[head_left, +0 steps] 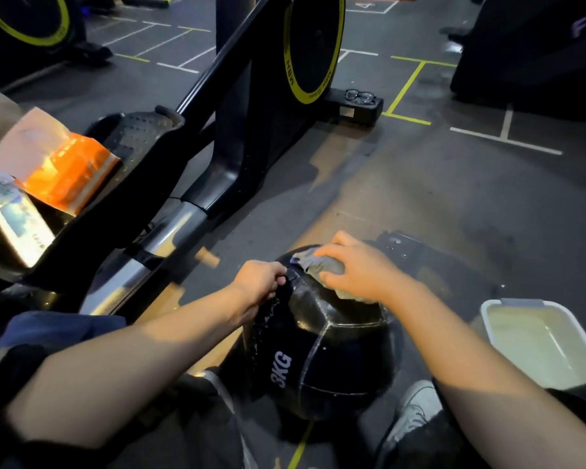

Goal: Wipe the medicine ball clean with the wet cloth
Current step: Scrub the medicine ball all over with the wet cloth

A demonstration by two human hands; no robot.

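Note:
A black medicine ball point(322, 346) marked "3KG" sits on the gym floor between my legs. Its upper left side looks wet. My right hand point(356, 269) lies on top of the ball with fingers curled over a grey wet cloth point(315, 262), pressing it against the surface. My left hand point(261, 282) grips the ball's upper left edge, fingers curled against the seam, holding it steady.
A white basin point(542, 343) with water stands on the floor to the right. An exercise bike frame point(237, 137) rises on the left, with an orange packet point(65, 170) on its seat area. Eyeglasses point(360, 95) rest on the bike's base. My shoe point(416, 407) is near the ball.

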